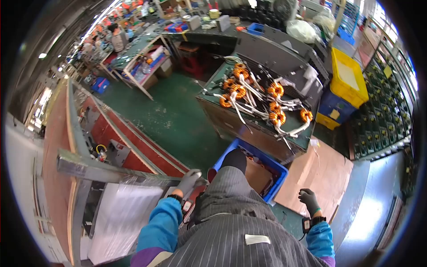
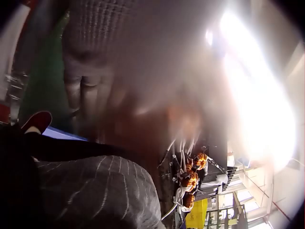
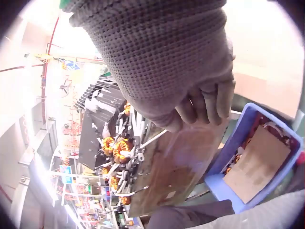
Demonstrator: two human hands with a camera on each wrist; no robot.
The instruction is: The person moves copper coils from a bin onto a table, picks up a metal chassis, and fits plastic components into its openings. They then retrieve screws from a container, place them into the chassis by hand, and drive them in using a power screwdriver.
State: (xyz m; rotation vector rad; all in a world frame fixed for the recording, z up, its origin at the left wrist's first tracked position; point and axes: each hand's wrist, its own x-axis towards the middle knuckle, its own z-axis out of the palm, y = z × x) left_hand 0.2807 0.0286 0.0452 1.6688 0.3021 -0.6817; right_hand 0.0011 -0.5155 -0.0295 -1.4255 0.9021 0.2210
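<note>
My left hand (image 1: 189, 181), in a grey glove, hangs beside the end of a metal rail (image 1: 89, 167) at my left. Nothing shows in its fingers, and the left wrist view of it is blurred. Out to my right, my gloved right hand (image 1: 309, 200) hangs with loosely bent, bare-of-load fingers (image 3: 209, 102). Ahead stands a workbench (image 1: 262, 140) bearing several copper-wound ring coils (image 1: 277, 117) with white-sleeved leads (image 1: 242, 111). Both hands are apart from the coils.
A blue crate (image 1: 278, 182) with cardboard (image 3: 257, 162) inside sits on the floor before me. Right of it lies a brown board (image 1: 322, 178). Yellow and blue bins (image 1: 349, 80) are stacked near a rack (image 1: 382, 111). Wrapped sheet material (image 1: 124, 218) stands at my left.
</note>
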